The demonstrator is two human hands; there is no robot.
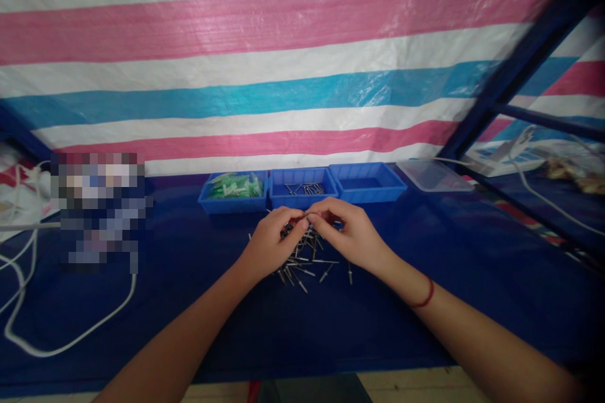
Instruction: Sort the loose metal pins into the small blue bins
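Metal rivets (302, 261) lie in a loose pile on the blue table (283, 340), beneath and between your two hands, their thin shafts pointing in many directions. A few lie slightly apart on the near side and toward your right hand (352, 233). Your left hand (271, 242) meets the right above the far part of the pile, the fingertips of both drawn close together. A slim piece shows where they meet (too small to identify with certainty), and you cannot tell from this view which hand grips it.

Just beyond your hands, three blue trays stand side by side. The left tray (231, 204) holds green packets (236, 184); the middle tray (283, 199) holds a smaller group of rivets, lying toward its right side; the right tray (378, 194) adjoins it. A translucent plastic sheet (432, 176) lies beside the right tray. A white cable (51, 354) loops across the table at your left, and a striped tarpaulin (236, 107) hangs behind. Your right wrist bears a red band (429, 293).
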